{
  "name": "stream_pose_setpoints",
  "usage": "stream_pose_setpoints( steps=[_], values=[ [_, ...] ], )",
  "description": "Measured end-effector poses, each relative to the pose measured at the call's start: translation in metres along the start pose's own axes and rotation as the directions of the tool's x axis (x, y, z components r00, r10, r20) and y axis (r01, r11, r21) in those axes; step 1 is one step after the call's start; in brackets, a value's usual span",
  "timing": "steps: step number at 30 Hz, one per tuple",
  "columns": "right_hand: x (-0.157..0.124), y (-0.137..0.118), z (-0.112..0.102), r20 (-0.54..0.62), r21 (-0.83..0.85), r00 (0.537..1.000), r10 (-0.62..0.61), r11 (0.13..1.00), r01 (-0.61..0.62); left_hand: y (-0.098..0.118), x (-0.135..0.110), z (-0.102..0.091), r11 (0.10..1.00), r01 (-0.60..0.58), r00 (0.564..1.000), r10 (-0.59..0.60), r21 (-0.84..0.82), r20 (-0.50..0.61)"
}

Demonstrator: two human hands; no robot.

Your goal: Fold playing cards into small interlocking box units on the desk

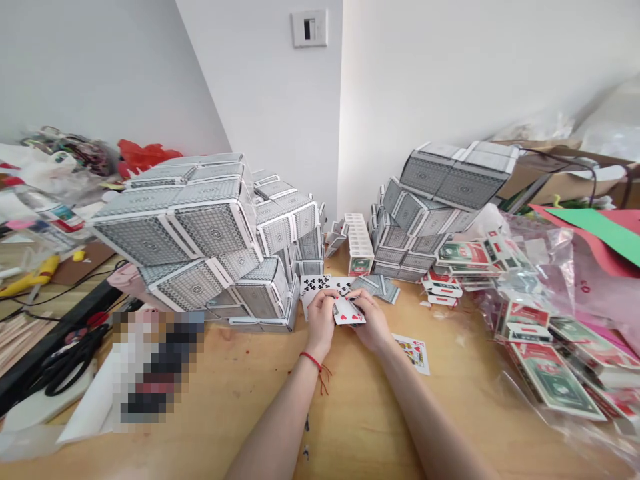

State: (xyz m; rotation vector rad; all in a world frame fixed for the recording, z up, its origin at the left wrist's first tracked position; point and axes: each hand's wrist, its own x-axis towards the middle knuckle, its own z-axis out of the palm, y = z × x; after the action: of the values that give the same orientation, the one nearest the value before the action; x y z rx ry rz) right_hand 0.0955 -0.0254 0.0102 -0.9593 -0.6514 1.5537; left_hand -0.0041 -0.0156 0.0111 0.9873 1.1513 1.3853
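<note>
My left hand (323, 320), with a red string bracelet at the wrist, and my right hand (369, 320) both pinch a playing card (350, 312) with red hearts showing, over the middle of the table. Whether more cards lie behind it is hard to make out. Just beyond my fingers several face-up black-suited cards (315, 283) lie on the wood, with grey-backed cards (385, 289) to their right. A face card (415, 353) rests beside my right forearm, which partly covers it.
Stacked boxes built from cards rise at the left (215, 230) and right (430, 213). Between them stands a long row of card packs (359, 243). Green-red card packs (555, 373) in clear plastic lie at right. Black scissors (75, 360) sit at left.
</note>
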Motion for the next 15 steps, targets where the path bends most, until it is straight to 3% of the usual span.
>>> stream_pose_setpoints(
  steps=[4, 6, 10, 15],
  values=[
    [-0.003, -0.007, -0.002, 0.101, 0.061, 0.993, 0.061, 0.996, -0.067, 0.003, -0.003, -0.001, 0.998, -0.052, 0.996, 0.05, 0.03, 0.074],
    [-0.004, -0.009, -0.004, 0.114, 0.005, 0.984, 0.139, 0.99, -0.14, 0.004, -0.004, -0.002, 0.999, -0.038, 0.993, 0.037, -0.002, 0.114],
    [-0.007, -0.011, -0.007, 0.225, -0.105, 0.918, 0.327, 0.945, -0.311, 0.005, 0.0, -0.006, 0.994, 0.025, 0.984, -0.006, -0.104, 0.178],
    [-0.007, -0.008, -0.008, 0.399, -0.105, 0.853, 0.337, 0.941, -0.323, 0.0, 0.006, -0.018, 1.0, 0.01, 0.99, -0.011, 0.005, 0.138]
  ],
)
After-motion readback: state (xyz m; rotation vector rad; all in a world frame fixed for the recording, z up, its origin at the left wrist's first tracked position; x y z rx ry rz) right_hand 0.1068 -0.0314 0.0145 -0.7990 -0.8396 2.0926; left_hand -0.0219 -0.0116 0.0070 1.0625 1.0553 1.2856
